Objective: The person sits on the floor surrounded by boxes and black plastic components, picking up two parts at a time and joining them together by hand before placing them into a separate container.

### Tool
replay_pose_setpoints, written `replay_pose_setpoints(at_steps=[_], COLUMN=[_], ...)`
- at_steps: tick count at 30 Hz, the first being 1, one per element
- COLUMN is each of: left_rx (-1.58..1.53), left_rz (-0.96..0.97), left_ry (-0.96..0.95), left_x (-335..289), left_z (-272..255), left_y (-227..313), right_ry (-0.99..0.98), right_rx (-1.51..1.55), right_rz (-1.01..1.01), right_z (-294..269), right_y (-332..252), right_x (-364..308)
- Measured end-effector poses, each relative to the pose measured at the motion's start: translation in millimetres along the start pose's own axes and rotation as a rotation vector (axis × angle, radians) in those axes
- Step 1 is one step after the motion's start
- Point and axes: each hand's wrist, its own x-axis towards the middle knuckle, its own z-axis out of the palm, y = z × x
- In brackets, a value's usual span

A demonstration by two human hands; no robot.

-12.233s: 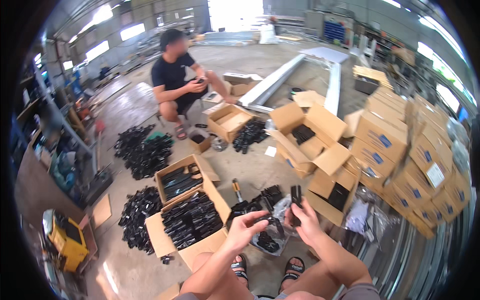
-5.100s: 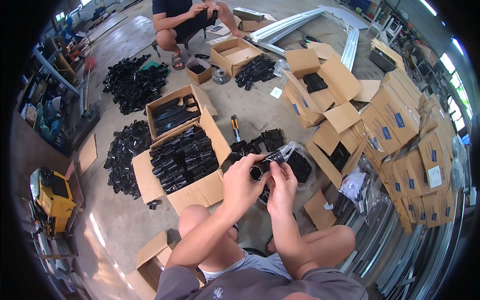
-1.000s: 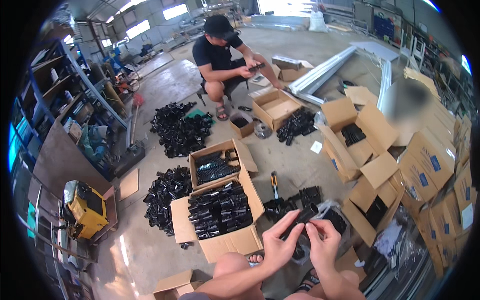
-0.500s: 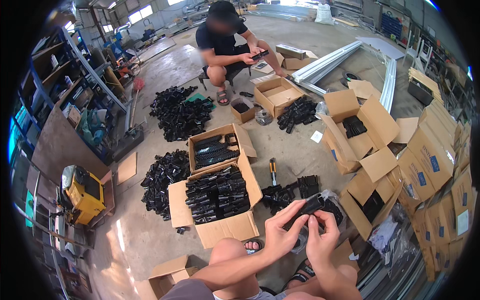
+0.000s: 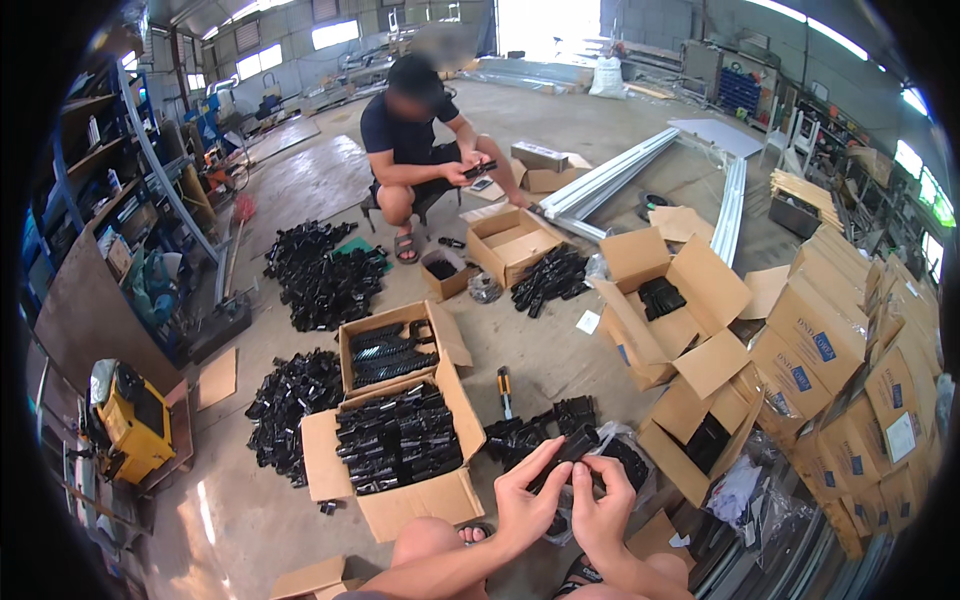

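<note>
My left hand (image 5: pixel 528 503) is closed around a black plastic part (image 5: pixel 574 445), long and dark with a rounded end. My right hand (image 5: pixel 602 507) pinches the same part from the other side, the thumbs close together; fingers hide much of it. Just beyond my hands lie several black parts (image 5: pixel 520 437) on the floor, and a clear plastic bag (image 5: pixel 640 455) with small dark pieces is by my right hand. To the left stands an open carton (image 5: pixel 425 505) packed with rows of black parts, and behind it another carton (image 5: pixel 455 335) holds more.
Piles of black parts (image 5: pixel 290 405) lie left of the cartons. An orange-handled tool (image 5: pixel 504 392) rests on the floor. Open cartons (image 5: pixel 725 290) and stacked flattened cardboard (image 5: pixel 850 400) stand on the right. Across from me a seated person (image 5: pixel 415 140) handles a black part.
The view has tilted up and turned right, so the scene sits lower and further left. Both my hands still hold the black part, now tilted with its end up.
</note>
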Motion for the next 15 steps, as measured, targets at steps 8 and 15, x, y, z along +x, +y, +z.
replay_pose_setpoints(at_steps=[8,15], left_rx=[-0.097,-0.026], left_rz=[-0.026,0.008], left_ry=[0.004,0.001], left_x=[-4,-6], left_z=[-1,3], left_y=[-17,-1], right_ry=[0.034,0.091], right_rx=[-0.064,0.089], right_rz=[-0.037,0.108], right_z=[4,2], right_y=[-3,-2], right_x=[-1,-4])
